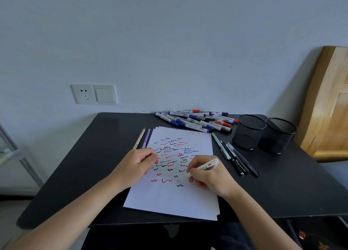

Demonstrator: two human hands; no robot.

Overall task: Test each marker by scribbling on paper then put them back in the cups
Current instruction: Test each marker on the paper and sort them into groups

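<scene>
Gripping a white marker [204,166] in curled fingers, the right hand [209,176] holds its tip on the scribbled paper [169,198] near the worktop [94,155] front edge. The left hand [139,163] rests curled on the paper's left side; whether it holds anything is unclear. Two mesh cups [248,134] stand back right, with loose markers [195,120] beside them along the back edge.

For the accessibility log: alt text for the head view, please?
A person's right hand holds a white marker to a sheet of paper covered in red, blue and black scribbles; the left hand rests on the sheet. Farther back on the black table are a pile of markers and two black mesh cups.
</scene>
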